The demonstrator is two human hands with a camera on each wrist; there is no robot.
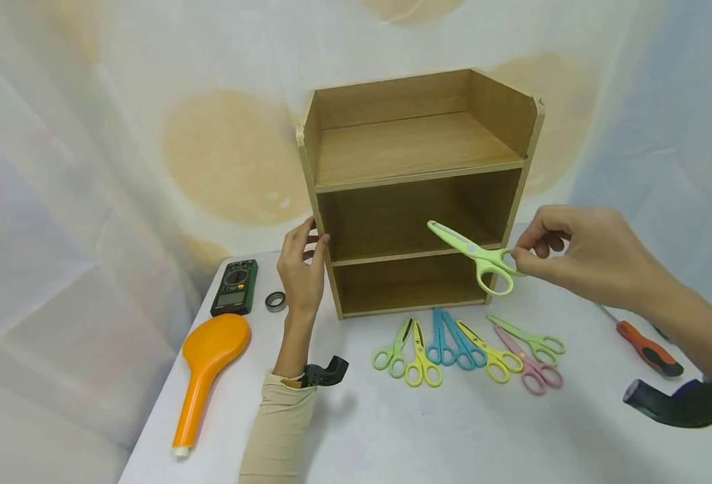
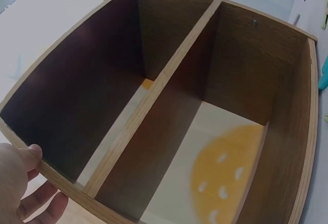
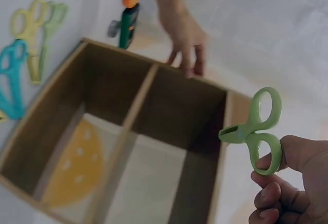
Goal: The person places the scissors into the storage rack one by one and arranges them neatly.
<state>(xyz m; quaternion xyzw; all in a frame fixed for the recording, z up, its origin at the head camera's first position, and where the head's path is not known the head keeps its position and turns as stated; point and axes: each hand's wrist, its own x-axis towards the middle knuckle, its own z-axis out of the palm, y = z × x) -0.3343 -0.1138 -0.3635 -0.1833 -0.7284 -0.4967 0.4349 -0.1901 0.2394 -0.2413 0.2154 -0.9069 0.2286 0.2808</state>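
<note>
A wooden shelf unit [image 1: 404, 144] with two compartments below an open top tray stands at the back of the table. My left hand [image 1: 301, 272] grips its left side panel, thumb on the front edge and fingers on the outer face; the left wrist view shows this grip near the divider [image 2: 154, 92]. My right hand [image 1: 598, 252] pinches light green scissors [image 1: 466, 247] by one handle loop, between thumb and index finger. The scissors hang in front of the middle compartment, blades pointing left toward it. The right wrist view shows the green handles [image 3: 266, 155] beside the unit's edge.
Several scissors lie in a row before the unit, including blue scissors [image 1: 461, 346] and pink scissors [image 1: 534, 370]. At left are a multimeter [image 1: 234, 288], a dark ring [image 1: 275, 301] and an orange paddle-shaped thing [image 1: 213, 349]. A screwdriver [image 1: 649, 349] lies at right.
</note>
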